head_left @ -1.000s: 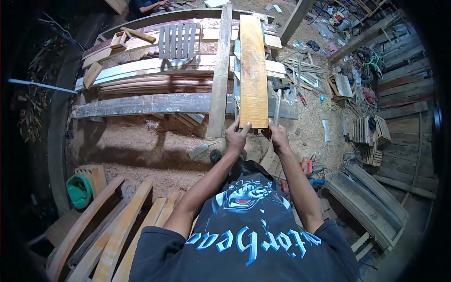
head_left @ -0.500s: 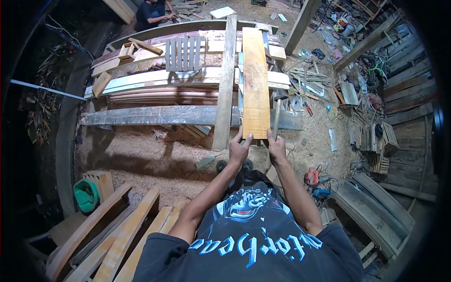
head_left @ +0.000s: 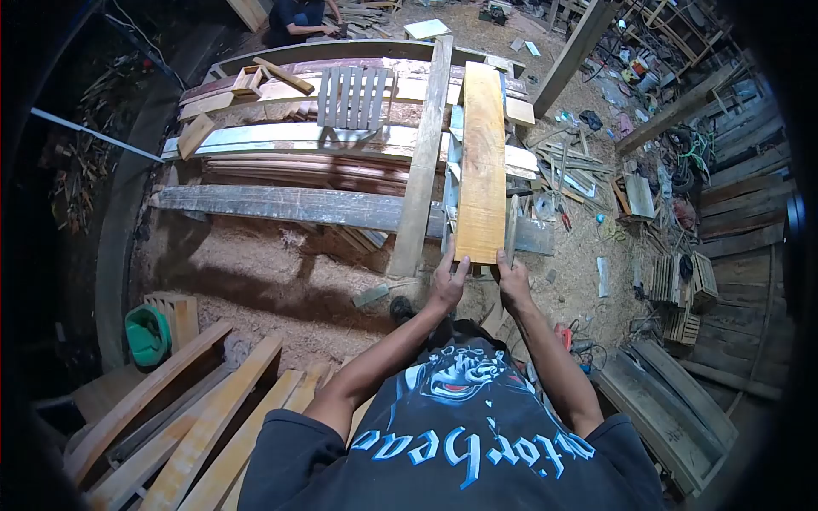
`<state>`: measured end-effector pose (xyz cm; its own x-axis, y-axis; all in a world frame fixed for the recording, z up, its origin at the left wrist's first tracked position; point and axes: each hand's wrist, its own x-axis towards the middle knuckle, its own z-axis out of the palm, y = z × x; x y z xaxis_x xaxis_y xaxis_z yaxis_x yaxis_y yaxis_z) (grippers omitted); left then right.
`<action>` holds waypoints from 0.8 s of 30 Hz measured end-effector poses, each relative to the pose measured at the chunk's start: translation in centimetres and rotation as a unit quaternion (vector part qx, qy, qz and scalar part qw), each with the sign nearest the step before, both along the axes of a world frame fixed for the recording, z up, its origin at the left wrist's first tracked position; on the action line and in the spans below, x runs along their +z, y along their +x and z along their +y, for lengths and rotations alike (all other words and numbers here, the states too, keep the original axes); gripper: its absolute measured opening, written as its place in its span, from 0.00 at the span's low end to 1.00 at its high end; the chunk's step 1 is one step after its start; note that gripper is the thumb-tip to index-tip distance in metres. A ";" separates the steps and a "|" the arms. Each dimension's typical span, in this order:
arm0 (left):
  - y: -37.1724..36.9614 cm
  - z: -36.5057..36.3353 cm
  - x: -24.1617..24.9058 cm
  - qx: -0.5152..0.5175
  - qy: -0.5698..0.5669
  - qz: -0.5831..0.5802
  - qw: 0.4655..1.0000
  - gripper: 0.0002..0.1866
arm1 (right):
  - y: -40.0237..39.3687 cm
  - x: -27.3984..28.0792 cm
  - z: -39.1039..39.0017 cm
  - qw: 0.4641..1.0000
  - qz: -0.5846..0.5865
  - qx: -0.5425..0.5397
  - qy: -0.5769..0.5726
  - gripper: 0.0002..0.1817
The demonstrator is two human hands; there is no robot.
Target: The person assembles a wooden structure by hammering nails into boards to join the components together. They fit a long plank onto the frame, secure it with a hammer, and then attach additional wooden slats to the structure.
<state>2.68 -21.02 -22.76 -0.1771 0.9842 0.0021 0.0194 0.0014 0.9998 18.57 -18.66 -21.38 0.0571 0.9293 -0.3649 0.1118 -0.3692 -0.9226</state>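
A wide yellow-brown wooden board (head_left: 483,162) points away from me over the stacked timber. My left hand (head_left: 449,279) grips its near left corner, the thumb on top. At the near right corner, my right hand (head_left: 513,279) is closed on the same board. A narrow wooden piece (head_left: 511,223) lies along the board's right side, close to my right fingers. To the left, a long grey plank (head_left: 422,162) crosses the pile. Farther left a slatted grey wooden piece (head_left: 352,97) rests on the beams.
Another person (head_left: 294,21) crouches at the top left. A dark beam (head_left: 298,204) spans the near side of the pile. Yellow boards (head_left: 204,426) and a green container (head_left: 146,335) are at the lower left. A post (head_left: 575,58) stands right of the pile.
The board and both my hands appear farther right and slightly lower. The surroundings have shifted in view too. The hammer-like tool seen beside my right hand no longer shows clearly.
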 end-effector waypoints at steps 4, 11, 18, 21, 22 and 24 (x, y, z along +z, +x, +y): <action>-0.3 0.0 0.0 -0.046 -0.039 -0.014 0.998 0.30 | 0.2 -0.3 0.0 0.998 -0.052 -0.009 0.031 0.21; -1.1 0.7 0.5 -0.032 -0.043 0.007 0.999 0.30 | -0.3 -2.1 -0.3 0.993 -0.109 -0.044 0.029 0.20; -1.2 0.5 0.6 -0.029 -0.040 -0.014 0.999 0.27 | -1.4 1.3 -0.5 0.995 -0.078 -0.031 0.059 0.20; -0.9 0.5 1.7 -0.019 -0.030 0.044 0.998 0.28 | -1.6 1.6 -0.4 0.989 -0.106 -0.031 0.094 0.22; -0.8 0.4 2.0 -0.014 -0.026 0.066 0.997 0.29 | -1.5 1.6 -0.4 0.986 -0.116 -0.032 0.113 0.23; -0.7 0.4 1.1 -0.009 -0.009 0.072 0.997 0.30 | -1.0 2.3 -0.3 0.988 -0.121 -0.005 0.099 0.23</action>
